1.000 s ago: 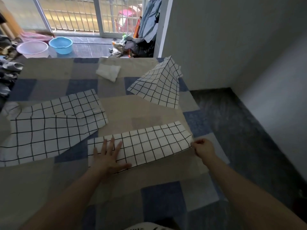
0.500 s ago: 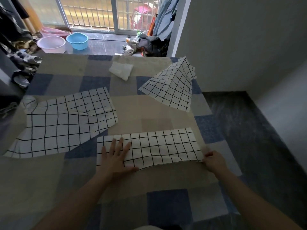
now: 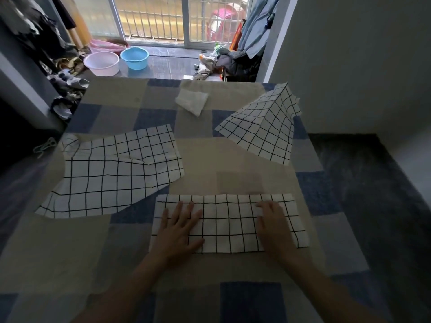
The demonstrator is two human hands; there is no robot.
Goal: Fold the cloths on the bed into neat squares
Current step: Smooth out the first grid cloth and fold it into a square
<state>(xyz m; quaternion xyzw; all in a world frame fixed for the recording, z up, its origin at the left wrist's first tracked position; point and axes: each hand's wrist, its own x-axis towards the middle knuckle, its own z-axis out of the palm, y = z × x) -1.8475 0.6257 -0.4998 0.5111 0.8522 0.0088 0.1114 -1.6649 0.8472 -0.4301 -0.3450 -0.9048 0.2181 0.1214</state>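
Observation:
A white cloth with a black grid (image 3: 229, 223) lies folded into a long strip near the front of the bed. My left hand (image 3: 179, 229) presses flat on its left end, fingers spread. My right hand (image 3: 271, 220) lies flat on its right part, fingers straight and slightly blurred. A second grid cloth (image 3: 112, 176) lies spread and rumpled to the left. A third grid cloth (image 3: 263, 129) lies at the back right, one corner raised against the wall. A small folded white cloth (image 3: 192, 102) sits near the far edge.
The bed (image 3: 245, 159) has a beige and blue checked cover; its right edge drops to a dark floor (image 3: 363, 183). Beyond the far edge stand a pink basin (image 3: 101, 62), a blue basin (image 3: 134, 57) and piles of clothes (image 3: 228, 61).
My right hand let go of the strip's right corner and moved left onto the cloth, now lying flat. The strip lies straighter. My left hand stayed pressing the left end.

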